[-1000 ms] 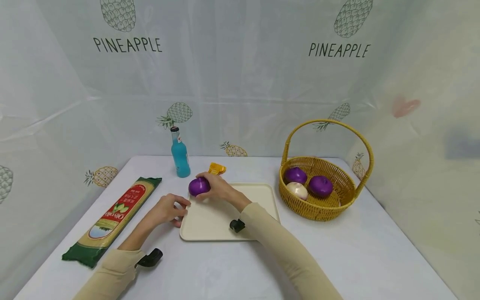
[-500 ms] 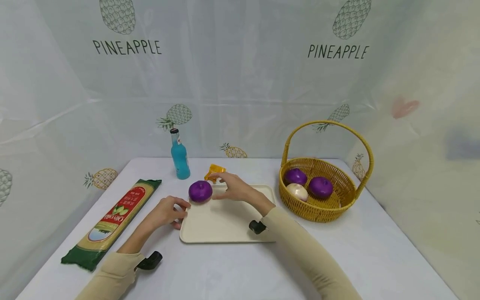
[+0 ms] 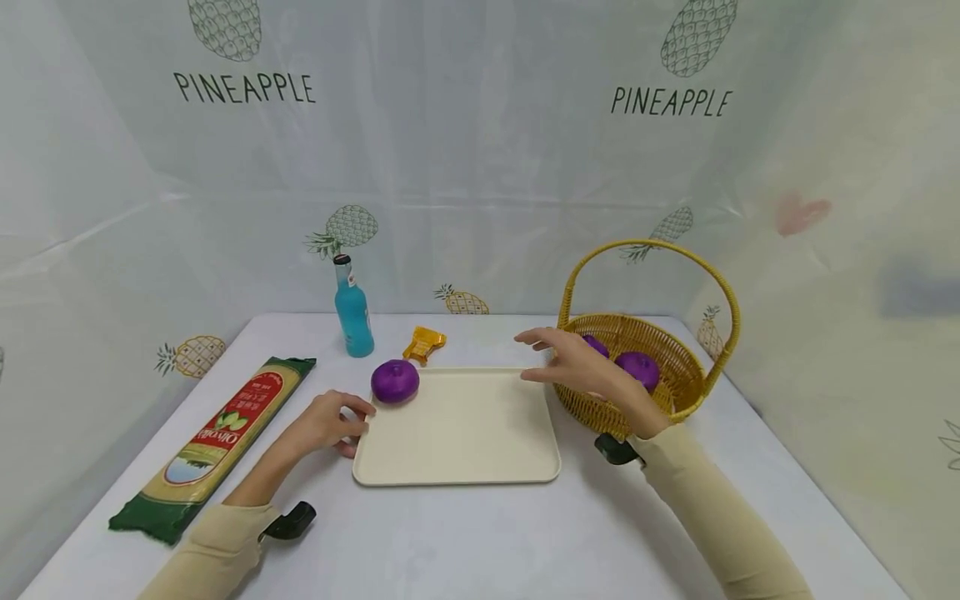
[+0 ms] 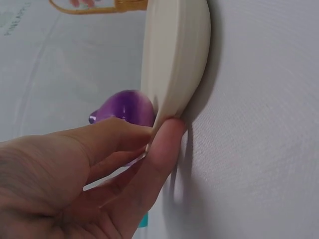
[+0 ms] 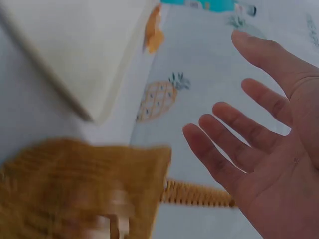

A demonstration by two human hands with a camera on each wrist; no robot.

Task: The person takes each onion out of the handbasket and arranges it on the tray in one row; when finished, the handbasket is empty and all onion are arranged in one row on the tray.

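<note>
The left hand (image 3: pixel 326 421) rests on the tabletop (image 3: pixel 465 533) at the near left corner of the cream tray (image 3: pixel 457 437). Its grip is a light pinch — the left wrist view shows the thumb (image 4: pixel 162 154) pressed against the tray's rim and the fingers (image 4: pixel 107 137) curled over the edge. Just beyond those fingers a purple onion (image 3: pixel 395 381) sits on the tray's far left corner, touched by neither hand.

The right hand (image 3: pixel 581 371) hangs in the air over the tray's far right corner, right in front of the wicker basket (image 3: pixel 675 392). Its grip is wide and holds nothing — the fingers are spread and nearly straight, as the right wrist view plainly shows. Two more purple onions (image 3: pixel 637 367) lie inside the basket, partly hidden behind that hand.

Behind the tray stand a blue bottle (image 3: pixel 352 308) and, near it, a small orange object (image 3: pixel 423 343). A long pasta packet (image 3: pixel 217 437) lies on the tabletop left of the left hand, well apart from the tray.
</note>
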